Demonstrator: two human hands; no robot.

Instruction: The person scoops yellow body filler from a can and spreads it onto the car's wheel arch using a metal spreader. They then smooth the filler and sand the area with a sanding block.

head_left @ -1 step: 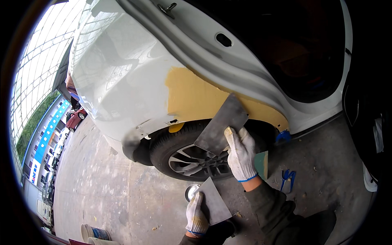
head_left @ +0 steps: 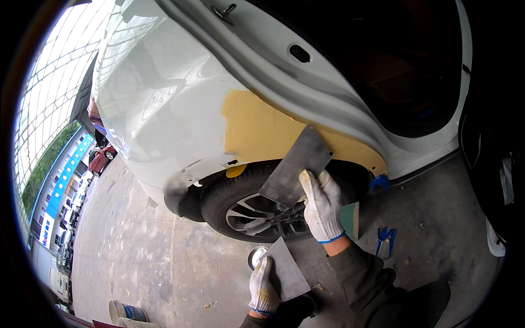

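Note:
My right hand [head_left: 322, 205], in a white work glove, grips a thin grey metal spreader [head_left: 298, 168]. The spreader's upper edge lies over the lower border of a smooth yellow filler patch [head_left: 260, 123] on the white car body [head_left: 158, 104], just above the wheel arch; whether it touches cannot be made out. Lower down, my gloved left hand [head_left: 263, 290] pinches a second flat metal plate [head_left: 288, 273] by its side. Behind that plate a small round tin [head_left: 254, 253] is partly hidden. The car wheel [head_left: 257, 218] sits beyond both hands, partly covered by the spreader.
Right of my right wrist lie a green sheet [head_left: 351, 221] and a blue tool [head_left: 386, 241] on the concrete floor [head_left: 136, 246]. Buckets [head_left: 127, 312] stand at the lower left. The dark door opening [head_left: 404, 71] is at the upper right. Parked cars [head_left: 101, 159] line the far left.
My right hand and its spreader have shifted very slightly to the left. Nothing else has visibly moved.

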